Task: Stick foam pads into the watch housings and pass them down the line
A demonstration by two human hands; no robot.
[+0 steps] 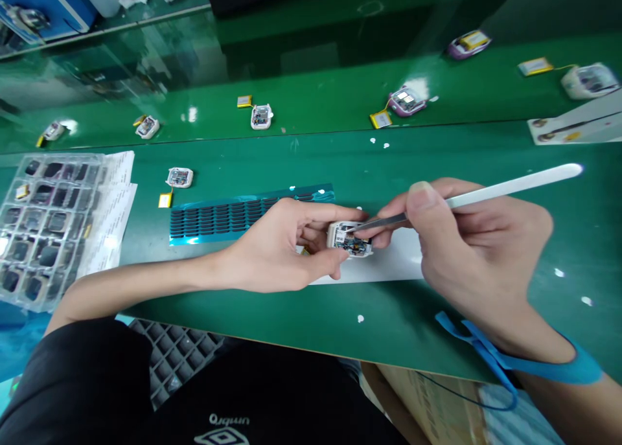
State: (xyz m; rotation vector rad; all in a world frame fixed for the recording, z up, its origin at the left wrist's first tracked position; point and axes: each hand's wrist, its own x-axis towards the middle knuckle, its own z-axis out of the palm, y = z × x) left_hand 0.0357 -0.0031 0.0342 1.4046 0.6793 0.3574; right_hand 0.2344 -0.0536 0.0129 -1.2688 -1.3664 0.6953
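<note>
My left hand [286,247] grips a small white watch housing [354,239] by its edges, its open side with the circuit board facing up. A yellow battery shows partly under the left fingers. In my right hand [476,244] is a pair of metal tweezers [515,184], pinched between thumb and fingers. The tweezers' tip reaches into the housing over the board; whether it grips any part there is too small to tell. Beneath both hands lies a white strip [393,263]. A blue sheet with rows of dark strips [214,219] lies left of the housing.
Opened white housing [179,177] with a yellow battery [165,201] lies at left. More sit along the raised green back strip, including a purple one [407,102]. A clear tray [48,225] of dark parts rests on papers [119,202]. A white metal bracket [578,124] stands at right.
</note>
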